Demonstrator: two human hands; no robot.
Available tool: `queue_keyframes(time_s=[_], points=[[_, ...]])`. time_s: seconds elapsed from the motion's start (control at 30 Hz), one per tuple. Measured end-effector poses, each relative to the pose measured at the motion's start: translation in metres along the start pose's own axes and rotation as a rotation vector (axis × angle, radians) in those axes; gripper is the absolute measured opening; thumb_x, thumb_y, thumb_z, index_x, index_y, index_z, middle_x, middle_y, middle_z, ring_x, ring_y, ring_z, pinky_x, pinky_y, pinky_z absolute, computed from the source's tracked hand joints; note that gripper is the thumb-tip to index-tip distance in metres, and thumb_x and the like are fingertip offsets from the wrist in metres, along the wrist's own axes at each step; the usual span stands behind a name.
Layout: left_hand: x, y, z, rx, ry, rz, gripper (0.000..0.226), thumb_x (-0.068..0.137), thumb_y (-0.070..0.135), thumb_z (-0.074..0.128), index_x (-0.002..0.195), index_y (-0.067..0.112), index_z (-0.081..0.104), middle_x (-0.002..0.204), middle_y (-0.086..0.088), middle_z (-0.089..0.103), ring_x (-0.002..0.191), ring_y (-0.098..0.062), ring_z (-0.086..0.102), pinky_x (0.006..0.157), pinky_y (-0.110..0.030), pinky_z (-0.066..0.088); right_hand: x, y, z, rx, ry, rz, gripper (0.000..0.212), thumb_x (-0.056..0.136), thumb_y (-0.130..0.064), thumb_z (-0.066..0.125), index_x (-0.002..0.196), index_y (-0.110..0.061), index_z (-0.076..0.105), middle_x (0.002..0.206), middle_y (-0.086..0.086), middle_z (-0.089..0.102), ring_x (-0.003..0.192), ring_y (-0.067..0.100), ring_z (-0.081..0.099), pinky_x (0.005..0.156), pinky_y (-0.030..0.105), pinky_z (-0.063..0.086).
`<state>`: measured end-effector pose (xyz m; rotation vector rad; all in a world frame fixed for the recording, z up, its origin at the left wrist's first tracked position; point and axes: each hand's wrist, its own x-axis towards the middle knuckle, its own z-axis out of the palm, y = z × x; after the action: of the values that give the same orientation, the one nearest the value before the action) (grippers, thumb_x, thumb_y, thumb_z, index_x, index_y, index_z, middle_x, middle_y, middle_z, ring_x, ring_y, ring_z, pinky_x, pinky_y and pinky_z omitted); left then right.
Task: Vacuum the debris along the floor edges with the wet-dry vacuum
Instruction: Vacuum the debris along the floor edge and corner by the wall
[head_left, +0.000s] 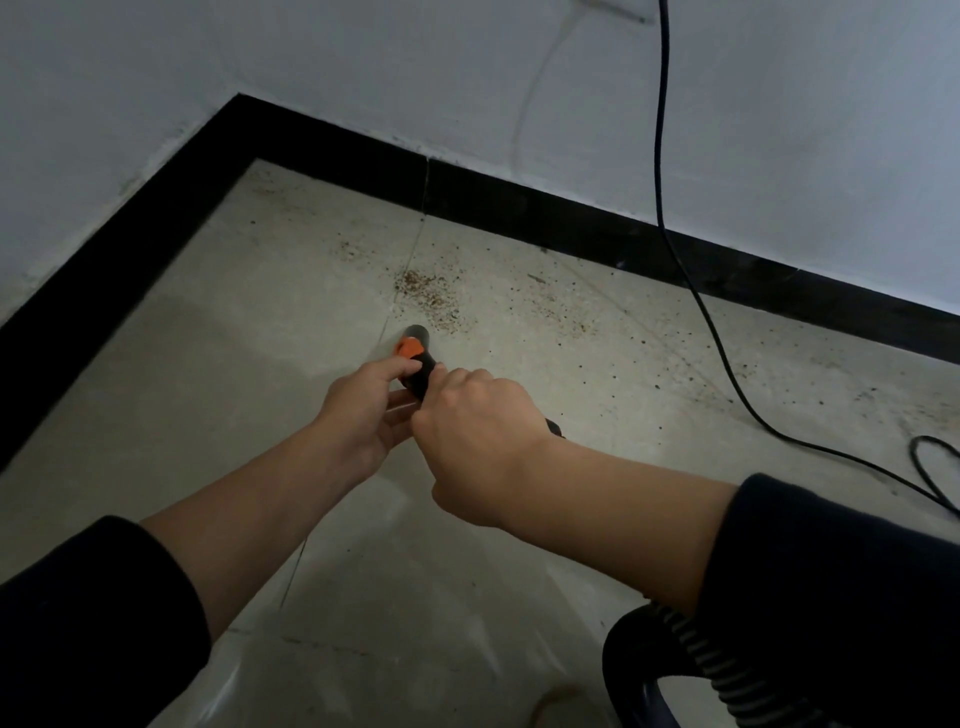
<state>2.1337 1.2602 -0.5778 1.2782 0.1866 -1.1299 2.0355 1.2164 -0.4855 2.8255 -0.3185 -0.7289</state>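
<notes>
A black vacuum nozzle (418, 353) with an orange slider points at the pale floor, its open tip just short of a brown patch of debris (428, 293). My left hand (363, 410) holds the nozzle from the left, thumb on the orange slider. My right hand (475, 436) grips the nozzle from above and behind. The ribbed black hose (696, 660) curls at the lower right, partly hidden by my right sleeve. Finer specks lie scattered along the black skirting (571, 223).
Two white walls meet at a corner, with black skirting along both. A black power cord (662, 156) hangs down the right wall and runs across the floor to the right. A thin pale cord lies at the bottom edge.
</notes>
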Motion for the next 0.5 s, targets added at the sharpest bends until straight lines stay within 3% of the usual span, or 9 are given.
queue_keyframes(time_s=[0.5], points=[[-0.001,-0.004,0.013,-0.005,-0.117,-0.032,0.016,0.094,0.015,0.059,0.106,0.005,0.066,0.074,-0.007,0.069,0.051,-0.01,0.065,0.043,-0.019,0.047,-0.002,0.009,0.004,-0.009,-0.036,0.065,0.065,0.092,-0.023,0.051,0.145,0.002,0.025,0.139,0.022,0.037,0.112,0.035,0.049,0.086,0.046,0.051]])
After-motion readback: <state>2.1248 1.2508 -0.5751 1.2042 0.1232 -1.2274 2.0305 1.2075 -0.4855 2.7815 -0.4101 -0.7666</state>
